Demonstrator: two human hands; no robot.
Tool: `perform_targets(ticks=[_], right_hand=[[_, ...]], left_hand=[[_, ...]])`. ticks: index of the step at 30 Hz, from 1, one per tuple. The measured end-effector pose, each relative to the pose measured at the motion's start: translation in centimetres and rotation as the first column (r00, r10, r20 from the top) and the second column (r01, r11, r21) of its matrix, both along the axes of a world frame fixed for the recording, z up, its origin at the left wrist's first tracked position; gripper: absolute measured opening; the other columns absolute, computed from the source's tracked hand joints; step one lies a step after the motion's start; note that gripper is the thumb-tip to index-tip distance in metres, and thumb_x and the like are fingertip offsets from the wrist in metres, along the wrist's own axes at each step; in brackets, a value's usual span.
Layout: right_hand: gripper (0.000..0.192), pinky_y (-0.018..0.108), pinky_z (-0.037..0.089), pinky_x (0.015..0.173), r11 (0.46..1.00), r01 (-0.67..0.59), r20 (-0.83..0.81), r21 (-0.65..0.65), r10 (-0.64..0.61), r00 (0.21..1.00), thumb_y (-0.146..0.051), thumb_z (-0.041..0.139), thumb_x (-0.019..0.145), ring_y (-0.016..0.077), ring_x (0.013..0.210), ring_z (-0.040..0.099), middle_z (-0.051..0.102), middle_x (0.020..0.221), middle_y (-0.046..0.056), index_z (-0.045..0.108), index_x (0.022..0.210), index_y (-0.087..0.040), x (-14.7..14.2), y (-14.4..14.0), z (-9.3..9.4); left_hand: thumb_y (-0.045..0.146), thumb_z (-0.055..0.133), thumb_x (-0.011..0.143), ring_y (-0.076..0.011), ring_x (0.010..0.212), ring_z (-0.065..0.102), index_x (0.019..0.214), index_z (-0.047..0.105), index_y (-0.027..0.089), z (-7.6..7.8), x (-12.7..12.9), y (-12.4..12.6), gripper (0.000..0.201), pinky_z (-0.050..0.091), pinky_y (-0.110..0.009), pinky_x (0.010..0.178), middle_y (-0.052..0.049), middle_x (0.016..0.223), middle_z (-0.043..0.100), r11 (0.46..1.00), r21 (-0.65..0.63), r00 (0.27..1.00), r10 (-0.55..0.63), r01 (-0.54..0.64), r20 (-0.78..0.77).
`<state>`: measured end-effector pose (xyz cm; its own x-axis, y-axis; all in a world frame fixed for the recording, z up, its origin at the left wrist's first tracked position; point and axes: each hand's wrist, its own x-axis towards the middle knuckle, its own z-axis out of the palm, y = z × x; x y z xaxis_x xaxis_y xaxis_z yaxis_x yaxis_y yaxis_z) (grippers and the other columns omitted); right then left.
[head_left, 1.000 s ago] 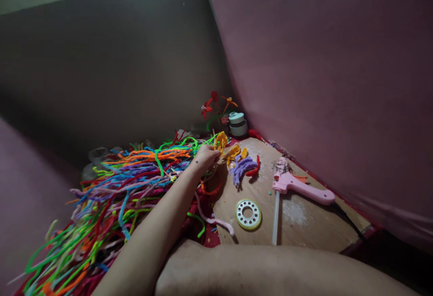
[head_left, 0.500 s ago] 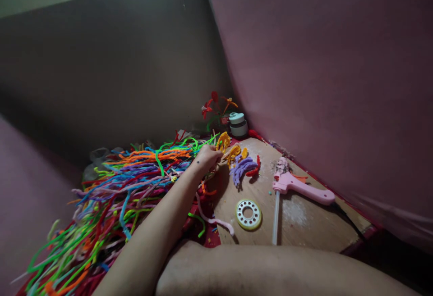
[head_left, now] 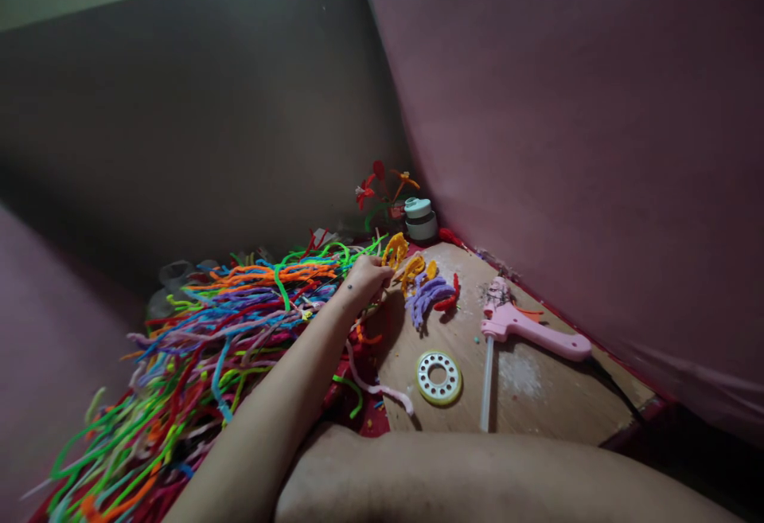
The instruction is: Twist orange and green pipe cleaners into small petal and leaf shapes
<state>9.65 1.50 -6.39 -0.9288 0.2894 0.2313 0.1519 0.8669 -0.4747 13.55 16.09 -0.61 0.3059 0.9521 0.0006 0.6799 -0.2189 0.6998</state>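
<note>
The left hand (head_left: 371, 275) has thumb and fingers pressed together, seemingly pinching the edge of the yellow looped pipe-cleaner piece (head_left: 395, 251), at the far end of the wooden board (head_left: 555, 411); the right hand is not in view. Beside it, another yellow piece (head_left: 411, 271) and the purple cluster (head_left: 428, 297) look already shaped, whereas most pipe cleaners in the pile (head_left: 232, 324) remain loose. The pink glue gun (head_left: 512, 324) lies apart, unheld.
</note>
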Motion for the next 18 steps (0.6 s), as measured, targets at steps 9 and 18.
perform_targets(ticks=[9, 18], right_hand=[[0.020, 0.025, 0.045, 0.066, 0.997, -0.046, 0.050, 0.062, 0.043, 0.998, -0.026, 0.055, 0.070, 0.0235, 0.096, 0.060, 0.069, 0.103, 0.008, 0.069, 0.080, -0.015, 0.6, -0.3, 1.4], [0.026, 0.022, 0.044, 0.068, 0.998, -0.030, 0.135, 0.059, 0.022, 0.991, -0.022, 0.056, 0.075, 0.0198, 0.096, 0.060, 0.066, 0.112, 0.009, 0.067, 0.096, -0.009, 0.7, -0.6, 2.2]], left_hand=[[0.016, 0.048, 0.067, -0.0100, 0.050, 0.043, 0.058, 0.053, 0.017, -0.8, -0.3, 1.2, 0.011, 0.028, -0.021, 0.050, 0.003, 0.049, 0.047, 0.936, 0.350, 0.986, 0.100, -0.048, -0.134], [0.022, 0.048, 0.074, -0.0133, 0.062, 0.047, 0.068, 0.058, 0.018, -0.7, -0.3, 0.4, 0.013, 0.027, -0.024, 0.057, -0.001, 0.064, 0.056, 0.852, 0.523, 0.958, 0.174, -0.031, -0.227]])
